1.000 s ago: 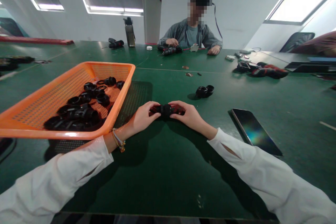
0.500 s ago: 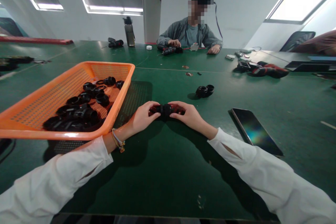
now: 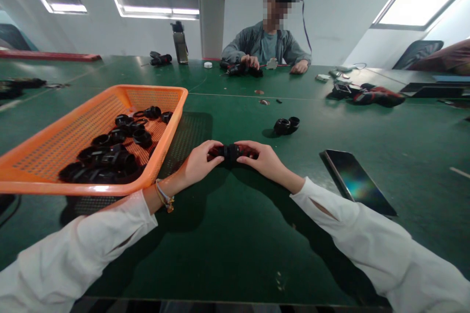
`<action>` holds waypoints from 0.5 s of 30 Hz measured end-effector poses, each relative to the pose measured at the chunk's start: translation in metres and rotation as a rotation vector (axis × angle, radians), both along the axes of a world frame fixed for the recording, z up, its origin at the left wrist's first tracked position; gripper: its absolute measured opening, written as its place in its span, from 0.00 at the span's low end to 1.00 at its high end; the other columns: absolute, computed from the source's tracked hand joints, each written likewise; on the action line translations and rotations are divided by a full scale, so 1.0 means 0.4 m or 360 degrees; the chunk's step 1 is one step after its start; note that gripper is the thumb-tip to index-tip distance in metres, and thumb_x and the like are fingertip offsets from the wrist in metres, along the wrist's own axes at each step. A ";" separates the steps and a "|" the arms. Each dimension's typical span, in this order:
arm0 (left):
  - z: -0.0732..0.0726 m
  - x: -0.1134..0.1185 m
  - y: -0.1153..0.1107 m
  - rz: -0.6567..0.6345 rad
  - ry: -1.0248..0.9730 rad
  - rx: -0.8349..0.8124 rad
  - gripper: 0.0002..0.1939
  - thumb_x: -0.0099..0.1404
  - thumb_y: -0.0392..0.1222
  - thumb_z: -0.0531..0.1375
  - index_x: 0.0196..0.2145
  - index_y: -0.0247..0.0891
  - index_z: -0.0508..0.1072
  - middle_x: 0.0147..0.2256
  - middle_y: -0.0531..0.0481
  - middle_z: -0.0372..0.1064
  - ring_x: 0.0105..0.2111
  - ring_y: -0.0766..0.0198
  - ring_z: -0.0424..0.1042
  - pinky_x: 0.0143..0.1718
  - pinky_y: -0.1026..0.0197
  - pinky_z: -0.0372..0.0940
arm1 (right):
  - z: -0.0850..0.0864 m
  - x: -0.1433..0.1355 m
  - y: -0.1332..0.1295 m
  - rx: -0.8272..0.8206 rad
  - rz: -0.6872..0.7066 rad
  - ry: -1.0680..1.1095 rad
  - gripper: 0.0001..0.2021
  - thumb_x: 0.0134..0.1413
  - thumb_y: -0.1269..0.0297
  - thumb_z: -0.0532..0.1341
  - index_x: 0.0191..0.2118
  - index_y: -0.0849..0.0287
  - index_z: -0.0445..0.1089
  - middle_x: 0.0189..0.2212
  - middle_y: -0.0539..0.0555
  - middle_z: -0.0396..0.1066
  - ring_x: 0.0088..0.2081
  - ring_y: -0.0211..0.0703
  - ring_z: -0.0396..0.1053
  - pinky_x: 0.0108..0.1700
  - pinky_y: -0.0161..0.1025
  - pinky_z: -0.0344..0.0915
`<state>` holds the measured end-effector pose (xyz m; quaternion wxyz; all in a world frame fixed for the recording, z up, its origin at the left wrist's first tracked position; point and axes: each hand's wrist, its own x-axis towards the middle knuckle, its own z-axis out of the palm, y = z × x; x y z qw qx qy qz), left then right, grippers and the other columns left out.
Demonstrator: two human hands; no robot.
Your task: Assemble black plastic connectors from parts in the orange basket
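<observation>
Near the middle of the green table, a black part (image 3: 231,152) is held between both hands. My left hand (image 3: 201,162) grips its left end, thumb below and fingers above. Its right end is in the grip of my right hand (image 3: 265,160). Fingers cover both ends of the part. Beyond my right hand, a joined pair of black ring-like pieces (image 3: 286,126) rests on the table. To the left, an orange basket (image 3: 172,144) holds several similar black parts (image 3: 110,156).
A phone (image 3: 358,181) lies right of my right hand. Across the green table (image 3: 235,254) sits a person (image 3: 270,46) with a hand on a dark power tool. A bottle (image 3: 180,45) stands at the back, and a red and black tool (image 3: 378,97) lies at the back right.
The person across the table has moved one hand slightly right over the dark tool. The view has shifted slightly; both of my hands keep the same grip.
</observation>
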<state>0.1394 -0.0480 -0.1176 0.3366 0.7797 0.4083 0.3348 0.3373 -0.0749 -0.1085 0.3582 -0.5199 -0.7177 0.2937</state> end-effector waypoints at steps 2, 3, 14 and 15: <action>-0.001 -0.001 0.000 -0.0003 -0.0005 0.0004 0.13 0.55 0.36 0.58 0.40 0.33 0.68 0.39 0.46 0.68 0.38 0.61 0.70 0.39 0.58 0.69 | 0.002 -0.001 -0.001 -0.0004 -0.0004 -0.0001 0.19 0.43 0.70 0.64 0.45 0.62 0.71 0.34 0.54 0.76 0.31 0.38 0.69 0.34 0.37 0.65; -0.002 -0.001 0.000 -0.0004 -0.0007 0.0009 0.13 0.55 0.36 0.58 0.40 0.34 0.68 0.39 0.46 0.68 0.39 0.61 0.70 0.40 0.58 0.69 | 0.003 -0.001 -0.001 -0.0002 -0.0003 -0.0001 0.19 0.43 0.70 0.64 0.45 0.62 0.72 0.34 0.54 0.76 0.31 0.39 0.69 0.34 0.37 0.65; 0.008 0.000 -0.005 0.0017 0.0013 0.0008 0.12 0.55 0.35 0.58 0.39 0.34 0.68 0.38 0.47 0.69 0.36 0.62 0.71 0.39 0.59 0.69 | 0.004 0.001 0.000 -0.0016 -0.0005 -0.0029 0.18 0.45 0.68 0.63 0.45 0.62 0.72 0.34 0.54 0.76 0.30 0.39 0.69 0.34 0.38 0.65; 0.008 0.000 -0.004 0.0017 0.0017 0.0008 0.12 0.55 0.35 0.58 0.39 0.34 0.68 0.38 0.47 0.69 0.36 0.62 0.71 0.38 0.59 0.69 | 0.003 0.002 0.000 -0.0009 0.0003 -0.0032 0.18 0.45 0.68 0.63 0.45 0.61 0.72 0.34 0.54 0.76 0.29 0.39 0.69 0.34 0.38 0.65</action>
